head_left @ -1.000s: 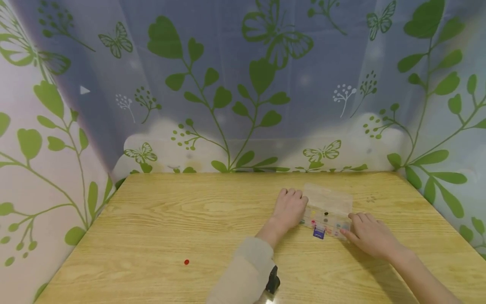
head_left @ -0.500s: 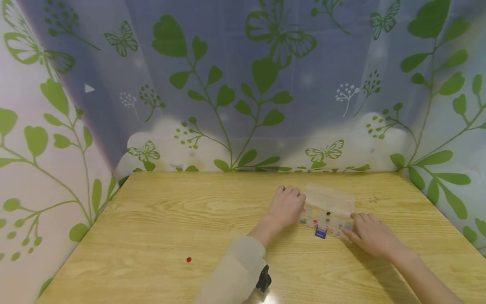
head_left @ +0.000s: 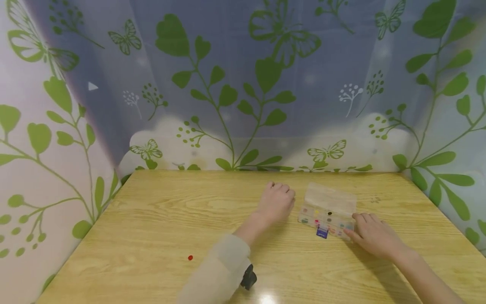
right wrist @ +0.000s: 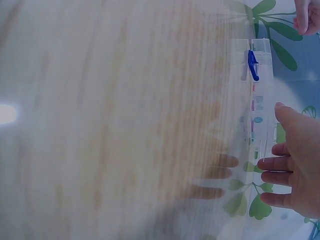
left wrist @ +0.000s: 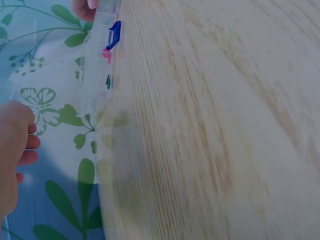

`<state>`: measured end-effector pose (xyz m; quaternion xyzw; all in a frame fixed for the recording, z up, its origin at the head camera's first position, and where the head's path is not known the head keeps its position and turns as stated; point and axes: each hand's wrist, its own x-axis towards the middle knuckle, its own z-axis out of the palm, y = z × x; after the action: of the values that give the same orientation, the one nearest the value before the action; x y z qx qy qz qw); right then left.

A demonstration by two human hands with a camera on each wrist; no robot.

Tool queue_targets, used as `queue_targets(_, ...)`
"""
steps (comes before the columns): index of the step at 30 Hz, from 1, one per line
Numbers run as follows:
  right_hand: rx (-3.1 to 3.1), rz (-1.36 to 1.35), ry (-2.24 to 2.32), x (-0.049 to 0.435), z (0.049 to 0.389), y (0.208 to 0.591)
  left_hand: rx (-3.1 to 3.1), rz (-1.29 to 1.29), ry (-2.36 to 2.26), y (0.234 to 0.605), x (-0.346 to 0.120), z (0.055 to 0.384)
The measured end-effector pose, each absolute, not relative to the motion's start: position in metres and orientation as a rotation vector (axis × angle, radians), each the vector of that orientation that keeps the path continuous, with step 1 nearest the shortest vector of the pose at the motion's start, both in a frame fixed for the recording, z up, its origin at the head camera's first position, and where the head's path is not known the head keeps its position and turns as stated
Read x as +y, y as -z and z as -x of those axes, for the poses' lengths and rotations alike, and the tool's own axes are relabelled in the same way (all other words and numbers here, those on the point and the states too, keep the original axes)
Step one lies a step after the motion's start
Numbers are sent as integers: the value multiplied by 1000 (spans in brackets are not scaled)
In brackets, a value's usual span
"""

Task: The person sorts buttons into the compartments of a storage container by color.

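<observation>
A clear plastic compartment box lies on the table with its lid raised at the back. Small coloured pieces sit in its compartments, and a blue latch sticks out at the front. My right hand rests against the box's right end, thumb by the front corner; the right wrist view shows those fingers straight. Left of the box, apart from it, my left hand hovers over the table, fingers loosely bent. Nothing shows between its thumb and fingers in the left wrist view.
One red disc lies alone on the wooden table, at the front left. Cloth printed with leaves and butterflies hangs behind the table and along both sides. A black device is worn at the left wrist.
My left hand has come away from the box's left end and moved left. The right hand stays at the box's right end. The whole view has shifted slightly.
</observation>
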<state>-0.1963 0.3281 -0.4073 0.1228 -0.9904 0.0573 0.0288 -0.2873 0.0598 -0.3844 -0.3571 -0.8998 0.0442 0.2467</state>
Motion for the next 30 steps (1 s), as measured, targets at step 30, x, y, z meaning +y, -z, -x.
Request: queue_targets(30, -3060, -393, -181, 329, 197, 408, -2255, 1036, -6, 375, -23, 269)
